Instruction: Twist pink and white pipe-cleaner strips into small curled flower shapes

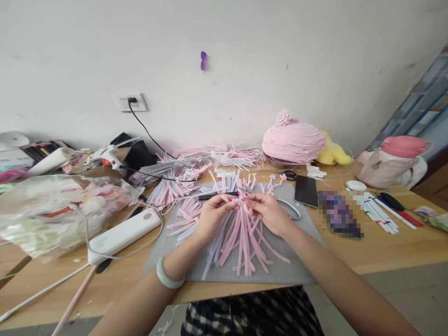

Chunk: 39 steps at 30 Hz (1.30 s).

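Above the grey cutting mat (297, 268), my left hand (214, 215) and my right hand (269, 213) meet with fingers pinched. Between them is a short, curled piece of pink pipe cleaner (248, 208); each hand grips a part of it. Below the hands, long pink pipe cleaners (241, 249) fan out toward me on the mat, with pale lavender pipe cleaners (212, 254) to their left. Shorter bent pink pieces (189, 211) lie left of my left hand. A dark pen (206, 197) rests just behind it.
Black-handled scissors (289, 175) and a phone (306, 191) lie right of centre. Farther back stands a pink dome (293, 142) of pipe cleaners. A white power strip (122, 235) and a stuffed plastic bag (52, 210) occupy the left; a pink-lidded jug (388, 163) and markers (380, 214) the right.
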Motion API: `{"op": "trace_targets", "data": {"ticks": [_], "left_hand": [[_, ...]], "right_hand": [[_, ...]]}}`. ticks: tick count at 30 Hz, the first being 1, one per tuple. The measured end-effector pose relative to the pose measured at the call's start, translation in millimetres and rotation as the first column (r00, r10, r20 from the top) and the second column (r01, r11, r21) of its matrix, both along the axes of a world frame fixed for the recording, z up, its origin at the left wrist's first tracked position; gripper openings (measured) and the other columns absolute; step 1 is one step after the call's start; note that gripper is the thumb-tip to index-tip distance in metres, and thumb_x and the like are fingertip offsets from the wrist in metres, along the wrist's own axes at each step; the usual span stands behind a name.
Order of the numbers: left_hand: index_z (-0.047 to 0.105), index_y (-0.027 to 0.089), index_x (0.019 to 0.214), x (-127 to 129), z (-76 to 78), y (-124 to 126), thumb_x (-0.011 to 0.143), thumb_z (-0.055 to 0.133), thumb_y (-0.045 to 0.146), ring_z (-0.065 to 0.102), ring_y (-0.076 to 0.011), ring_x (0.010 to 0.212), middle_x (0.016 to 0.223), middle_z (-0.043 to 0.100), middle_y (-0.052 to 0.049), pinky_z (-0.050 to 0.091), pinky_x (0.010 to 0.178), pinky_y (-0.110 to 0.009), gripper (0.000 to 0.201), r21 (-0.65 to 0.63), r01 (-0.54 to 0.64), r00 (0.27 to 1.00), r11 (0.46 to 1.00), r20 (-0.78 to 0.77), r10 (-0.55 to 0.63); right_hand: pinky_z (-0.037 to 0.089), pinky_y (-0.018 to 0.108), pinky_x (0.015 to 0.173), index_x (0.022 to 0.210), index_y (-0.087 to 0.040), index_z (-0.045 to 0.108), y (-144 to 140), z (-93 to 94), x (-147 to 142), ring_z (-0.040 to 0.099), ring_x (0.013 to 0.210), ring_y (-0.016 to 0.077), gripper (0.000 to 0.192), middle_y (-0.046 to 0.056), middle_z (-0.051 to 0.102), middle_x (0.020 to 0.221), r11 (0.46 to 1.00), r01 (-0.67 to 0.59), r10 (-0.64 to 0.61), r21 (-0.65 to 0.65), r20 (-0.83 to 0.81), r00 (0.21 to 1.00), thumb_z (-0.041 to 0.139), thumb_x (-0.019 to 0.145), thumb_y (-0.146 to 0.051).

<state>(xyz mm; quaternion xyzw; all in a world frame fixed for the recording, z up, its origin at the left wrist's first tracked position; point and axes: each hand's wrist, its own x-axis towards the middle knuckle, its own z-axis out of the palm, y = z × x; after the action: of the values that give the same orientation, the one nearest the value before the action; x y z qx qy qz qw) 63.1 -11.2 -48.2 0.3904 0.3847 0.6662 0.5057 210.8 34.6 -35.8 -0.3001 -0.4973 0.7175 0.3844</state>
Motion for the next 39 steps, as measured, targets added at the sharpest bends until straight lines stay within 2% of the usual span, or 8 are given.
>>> {"op": "trace_targets", "data": {"ticks": [3, 6, 17, 22, 26, 32, 36, 39], "left_hand": [[0.066, 0.015, 0.069, -1.5, 1.6, -0.1, 0.058, 0.074, 0.021, 0.059, -0.0098, 0.061, 0.065, 0.064, 0.002, 0.047, 0.069, -0.024, 0.014, 0.025, -0.037, 0.998, 0.999, -0.058, 0.038], [0.064, 0.014, 0.063, -1.2, 2.3, -0.8, 0.057, 0.074, 0.020, 0.058, -0.0100, 0.060, 0.065, 0.063, 0.001, 0.047, 0.065, -0.024, 0.013, 0.043, -0.004, 0.995, 0.999, -0.103, 0.008], [0.064, 0.014, 0.060, 4.5, -8.1, -0.8, 0.061, 0.072, 0.019, 0.054, -0.0103, 0.063, 0.064, 0.058, 0.001, 0.042, 0.066, -0.024, 0.010, 0.040, 0.068, 0.995, 0.997, -0.074, -0.065], [0.063, 0.015, 0.062, 4.5, -10.1, 1.9, 0.064, 0.069, 0.022, 0.056, -0.0112, 0.070, 0.069, 0.063, 0.001, 0.041, 0.075, -0.025, 0.010, 0.000, 0.055, 0.997, 0.998, 0.053, -0.055], [0.062, 0.015, 0.063, 6.8, -5.9, 1.3, 0.062, 0.071, 0.021, 0.057, -0.0118, 0.071, 0.071, 0.065, 0.000, 0.041, 0.074, -0.024, 0.011, -0.034, 0.008, 0.998, 0.999, 0.058, -0.006], [0.059, 0.016, 0.065, 10.7, -3.7, -2.1, 0.059, 0.072, 0.023, 0.057, -0.0122, 0.069, 0.065, 0.062, 0.002, 0.041, 0.072, -0.025, 0.016, -0.047, 0.001, 0.999, 0.999, 0.052, 0.001], [0.062, 0.016, 0.067, 8.1, -7.1, -2.5, 0.061, 0.070, 0.026, 0.057, -0.0147, 0.074, 0.070, 0.063, 0.000, 0.041, 0.077, -0.028, 0.014, -0.050, 0.054, 0.998, 0.997, 0.025, -0.053], [0.064, 0.015, 0.068, 3.6, -7.9, -0.8, 0.063, 0.068, 0.027, 0.057, -0.0157, 0.074, 0.070, 0.064, -0.002, 0.041, 0.077, -0.028, 0.014, -0.054, 0.096, 0.994, 0.994, -0.055, -0.099]], "right_hand": [[0.034, 0.021, 0.046, 0.069, -0.014, 0.065, -1.2, 2.4, 0.5, 0.046, 0.046, 0.0055, 0.022, -0.003, 0.055, 0.055, 0.999, 0.008, -0.009, 0.046, 0.018, 1.000, 0.074, 0.056, -0.030], [0.034, 0.021, 0.046, 0.071, -0.014, 0.065, -1.3, 1.5, 0.8, 0.047, 0.047, 0.0058, 0.021, -0.003, 0.056, 0.056, 0.997, 0.001, -0.002, 0.078, 0.021, 1.000, 0.073, 0.058, -0.030], [0.036, 0.019, 0.047, 0.072, -0.016, 0.053, -8.0, -6.2, -7.6, 0.047, 0.046, 0.0050, 0.029, -0.006, 0.054, 0.053, 0.996, -0.085, 0.085, 0.014, -0.021, 0.996, 0.072, 0.061, -0.036], [0.043, 0.023, 0.054, 0.084, -0.018, 0.051, -8.2, -10.4, -9.4, 0.053, 0.057, 0.0087, 0.029, -0.003, 0.056, 0.067, 0.971, -0.058, 0.032, 0.233, 0.111, 0.993, 0.065, 0.068, -0.038], [0.045, 0.027, 0.071, 0.092, -0.020, 0.050, -10.2, -17.3, -10.6, 0.056, 0.077, 0.0132, 0.032, 0.001, 0.057, 0.086, 0.871, -0.009, -0.099, 0.490, 0.193, 0.976, 0.067, 0.067, -0.033], [0.043, 0.029, 0.072, 0.091, -0.020, 0.056, -7.3, -17.9, -6.2, 0.055, 0.080, 0.0165, 0.015, 0.004, 0.058, 0.086, 0.660, -0.034, -0.273, 0.750, 0.282, 0.920, 0.055, 0.079, -0.030], [0.041, 0.030, 0.077, 0.094, -0.021, 0.060, -5.6, -10.2, -0.6, 0.055, 0.085, 0.0176, 0.016, 0.005, 0.060, 0.087, 0.510, -0.107, -0.300, 0.854, 0.293, 0.908, 0.052, 0.082, -0.026], [0.040, 0.030, 0.080, 0.095, -0.021, 0.060, -6.0, -6.6, 1.2, 0.055, 0.087, 0.0174, 0.017, 0.006, 0.061, 0.090, 0.473, -0.135, -0.265, 0.871, 0.287, 0.921, 0.049, 0.081, -0.021]]}}
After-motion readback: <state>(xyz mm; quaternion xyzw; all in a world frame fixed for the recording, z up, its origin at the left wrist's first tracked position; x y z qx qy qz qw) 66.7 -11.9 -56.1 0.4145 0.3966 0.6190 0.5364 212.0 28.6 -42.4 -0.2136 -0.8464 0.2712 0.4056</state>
